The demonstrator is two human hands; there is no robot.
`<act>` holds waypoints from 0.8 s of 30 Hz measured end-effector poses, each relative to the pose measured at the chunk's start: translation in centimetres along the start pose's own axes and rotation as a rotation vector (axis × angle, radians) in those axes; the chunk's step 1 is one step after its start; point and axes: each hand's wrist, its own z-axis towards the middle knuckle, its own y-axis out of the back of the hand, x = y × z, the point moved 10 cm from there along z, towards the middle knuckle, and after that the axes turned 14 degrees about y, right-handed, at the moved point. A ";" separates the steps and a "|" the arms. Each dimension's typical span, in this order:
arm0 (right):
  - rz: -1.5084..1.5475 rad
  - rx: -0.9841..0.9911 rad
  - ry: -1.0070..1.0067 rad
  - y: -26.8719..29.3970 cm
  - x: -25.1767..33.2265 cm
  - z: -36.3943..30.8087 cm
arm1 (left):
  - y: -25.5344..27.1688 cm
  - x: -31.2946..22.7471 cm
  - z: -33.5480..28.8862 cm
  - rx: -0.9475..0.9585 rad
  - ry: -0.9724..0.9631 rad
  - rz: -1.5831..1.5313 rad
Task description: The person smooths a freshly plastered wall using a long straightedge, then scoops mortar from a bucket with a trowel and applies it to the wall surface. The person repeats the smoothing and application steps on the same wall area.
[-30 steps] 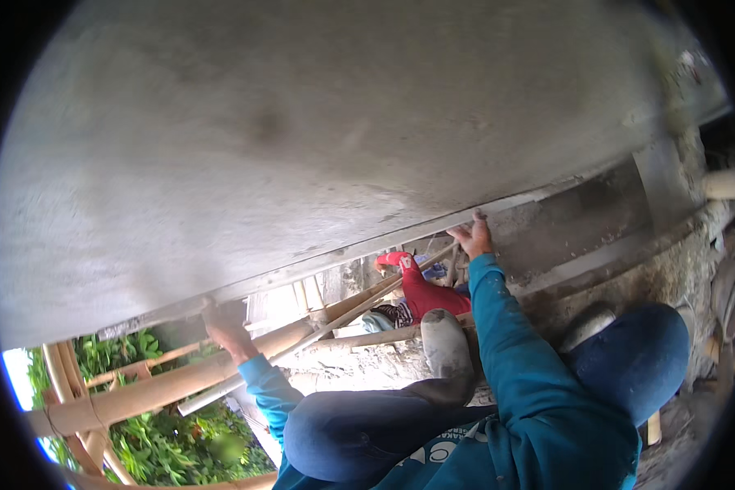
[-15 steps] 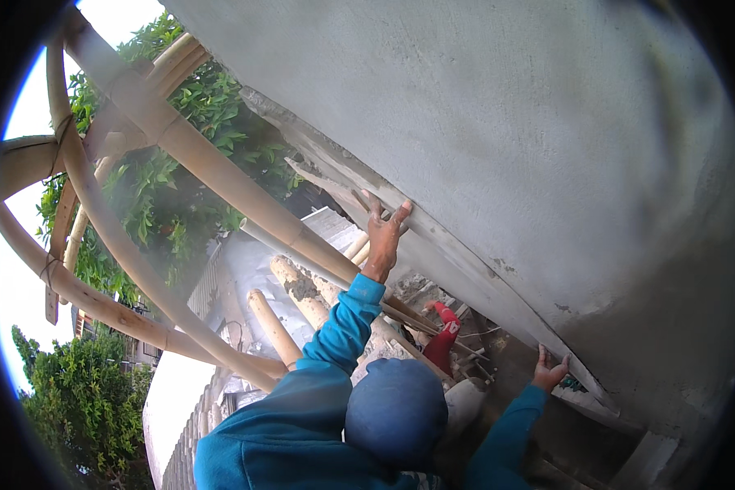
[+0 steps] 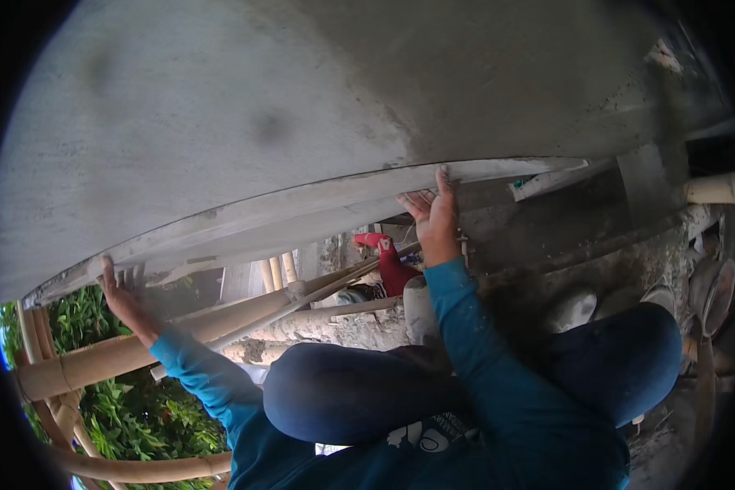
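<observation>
A long, pale, plaster-smeared board lies along the lower edge of a grey plastered surface. My left hand is at its left part, with a fingertip on the board's edge and the other fingers a little blurred. Further right, my right hand holds it with one digit up on its face and the others spread below. How far the fingers reach behind the board is hidden. Toward the right, the plastered surface has a darker patch.
My bent knees are below the board. Bamboo poles cross at left, before green leaves. Lower down is another person in a red sleeve. Rounded, pan-like things stand at far right by a rough ledge.
My view has turned and shifted right, so the board now runs more level across it. Both hands are still at the board, and my knees show more fully.
</observation>
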 end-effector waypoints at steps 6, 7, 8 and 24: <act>-0.032 -0.125 0.055 -2.7 5.5 -3.6 | -2.4 -8.3 -4.0 -0.048 -0.135 0.065; -0.049 -0.150 0.059 -2.5 5.4 -3.8 | -2.3 -8.4 -4.5 -0.075 -0.151 0.090; -0.058 -0.185 0.082 -1.9 5.4 -3.7 | -2.6 -8.1 -4.6 -0.097 -0.162 0.118; 0.232 -0.044 -0.254 11.6 -14.6 9.8 | -7.3 6.7 -6.8 -0.022 -0.076 0.254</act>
